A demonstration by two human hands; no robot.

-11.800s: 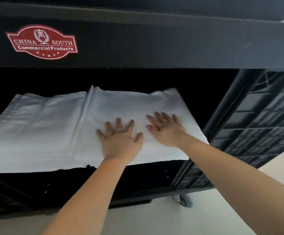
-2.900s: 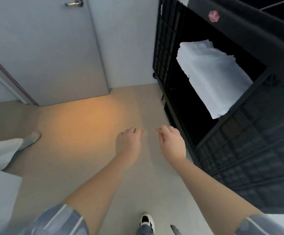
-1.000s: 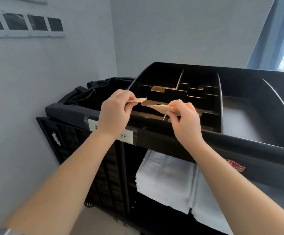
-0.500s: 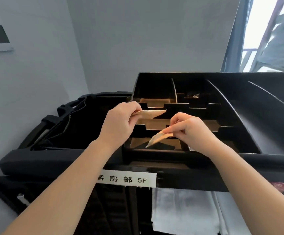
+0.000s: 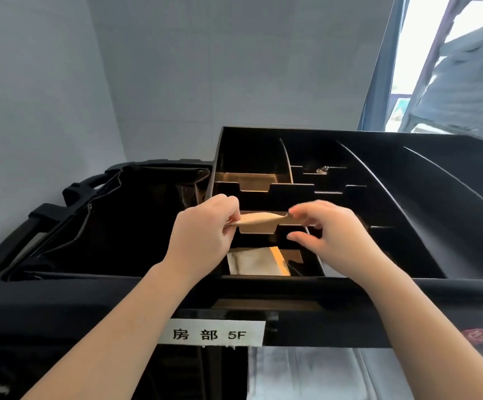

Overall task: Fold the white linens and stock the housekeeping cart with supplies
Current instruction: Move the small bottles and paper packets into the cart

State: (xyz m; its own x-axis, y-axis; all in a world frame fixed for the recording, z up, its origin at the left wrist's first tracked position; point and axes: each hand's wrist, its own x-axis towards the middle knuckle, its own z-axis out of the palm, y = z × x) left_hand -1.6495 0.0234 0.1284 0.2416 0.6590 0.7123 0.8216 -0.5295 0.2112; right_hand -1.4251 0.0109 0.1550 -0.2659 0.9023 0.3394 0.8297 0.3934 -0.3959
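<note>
1. Across the lower half of the view stands the black housekeeping cart, its top tray split by dividers into small compartments, so supplies can be sorted by kind.
2. At 9 o'clock of the tray hangs the cart's dark bag, mouth open.
3. At 6 o'clock, below the rim, the folded white linens lie on the shelf; that part of the task looks done.
4. Just above them the label reads "5F".
5. At centre, the left hand pinches one end of a flat tan packet, held level over the compartments, probably to drop it in.
6. At 3 o'clock of the packet, the right hand has fingers and thumb apart and curved, a fingertip at the packet's far end; whether it grips I cannot tell.
7. Directly beneath, in the nearest compartment, lies another pale packet.
</note>
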